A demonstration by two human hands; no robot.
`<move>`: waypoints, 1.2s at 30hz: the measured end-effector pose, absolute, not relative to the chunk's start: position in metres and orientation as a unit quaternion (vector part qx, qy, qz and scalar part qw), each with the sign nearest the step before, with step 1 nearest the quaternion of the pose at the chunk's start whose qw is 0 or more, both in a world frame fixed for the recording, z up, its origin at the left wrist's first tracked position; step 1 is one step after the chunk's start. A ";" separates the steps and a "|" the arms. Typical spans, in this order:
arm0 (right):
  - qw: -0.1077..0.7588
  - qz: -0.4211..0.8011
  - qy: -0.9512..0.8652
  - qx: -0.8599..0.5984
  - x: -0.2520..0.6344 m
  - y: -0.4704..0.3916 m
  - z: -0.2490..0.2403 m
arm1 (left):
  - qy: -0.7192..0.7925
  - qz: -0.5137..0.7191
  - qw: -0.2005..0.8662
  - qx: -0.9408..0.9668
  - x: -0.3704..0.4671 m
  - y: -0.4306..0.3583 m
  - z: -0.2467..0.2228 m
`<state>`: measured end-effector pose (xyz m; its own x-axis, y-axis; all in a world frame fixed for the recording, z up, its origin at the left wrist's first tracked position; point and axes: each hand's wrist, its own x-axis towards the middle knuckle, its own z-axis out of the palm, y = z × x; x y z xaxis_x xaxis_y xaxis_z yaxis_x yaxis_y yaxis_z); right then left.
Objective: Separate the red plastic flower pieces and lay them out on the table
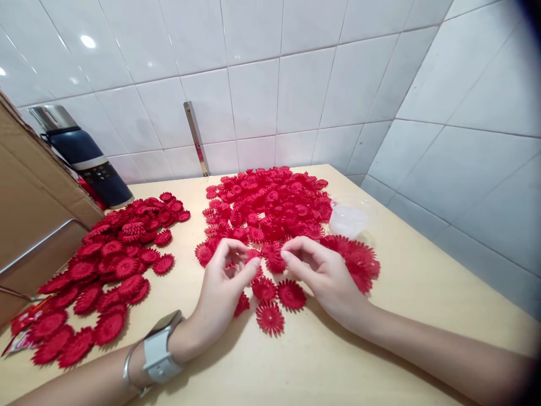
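Red fringed discs [270, 197] are heaped in the middle of the table. My left hand [230, 276], with a watch and a bangle at the wrist, pinches a small red piece [252, 255] between thumb and fingers. Facing it, my right hand [323, 276] has thumb and forefinger pressed together at the edge of the heap; whatever they hold is too small to make out. Several loose discs [270, 318] lie flat just below and between both hands. Larger red fringed pieces [359, 262] are by the right hand's far side.
A second pile of red discs [112, 265] covers the table's left side. Beyond it stand a cardboard box [38, 197] and a dark blue bottle [91, 160]. A clear plastic container [349, 219] is right of the heap. White wall tiles [257, 101] border the wooden table [406, 293].
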<state>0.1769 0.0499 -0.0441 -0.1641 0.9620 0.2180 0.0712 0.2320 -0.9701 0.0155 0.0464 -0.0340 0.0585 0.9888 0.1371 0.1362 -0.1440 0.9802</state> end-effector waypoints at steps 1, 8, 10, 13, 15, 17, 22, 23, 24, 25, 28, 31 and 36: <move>0.483 0.454 -0.624 -0.413 0.177 0.050 -0.044 | 0.474 0.458 0.460 0.595 0.016 0.045 -0.033; 0.441 0.447 -0.676 -0.387 0.177 0.050 -0.040 | 0.429 0.413 0.518 0.615 0.016 0.042 -0.030; 0.438 0.459 -0.673 -0.380 0.178 0.049 -0.040 | 0.431 0.414 0.517 0.613 0.016 0.042 -0.029; 0.437 0.481 -0.658 -0.380 0.178 0.050 -0.041 | 0.443 0.415 0.510 0.609 0.016 0.043 -0.028; 0.437 0.490 -0.651 -0.381 0.178 0.051 -0.041 | 0.447 0.415 0.510 0.607 0.016 0.043 -0.028; 0.435 0.492 -0.650 -0.382 0.177 0.052 -0.041 | 0.449 0.416 0.510 0.605 0.015 0.043 -0.028; 0.421 0.476 -0.668 -0.388 0.176 0.051 -0.041 | 0.444 0.405 0.527 0.601 0.015 0.042 -0.031; 0.417 0.470 -0.674 -0.388 0.176 0.050 -0.041 | 0.441 0.402 0.532 0.601 0.015 0.042 -0.031; 0.414 0.464 -0.681 -0.387 0.176 0.050 -0.041 | 0.439 0.402 0.532 0.602 0.015 0.042 -0.032; 0.410 0.459 -0.687 -0.386 0.176 0.049 -0.041 | 0.440 0.405 0.528 0.603 0.015 0.043 -0.032; 0.409 0.453 -0.690 -0.390 0.176 0.048 -0.042 | 0.453 0.418 0.509 0.600 0.014 0.043 -0.032; 0.448 0.440 -0.653 -0.424 0.176 0.047 -0.045 | 0.464 0.419 0.510 0.591 0.014 0.042 -0.031; 0.519 0.363 -0.587 -0.503 0.177 0.049 -0.048 | 0.485 0.427 0.506 0.571 0.014 0.044 -0.031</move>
<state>0.1766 0.0495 -0.0478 0.0457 0.9687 0.2442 0.2139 0.2293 -0.9496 0.0141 0.0444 -0.0312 0.1647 0.9863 -0.0041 0.1220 -0.0162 0.9924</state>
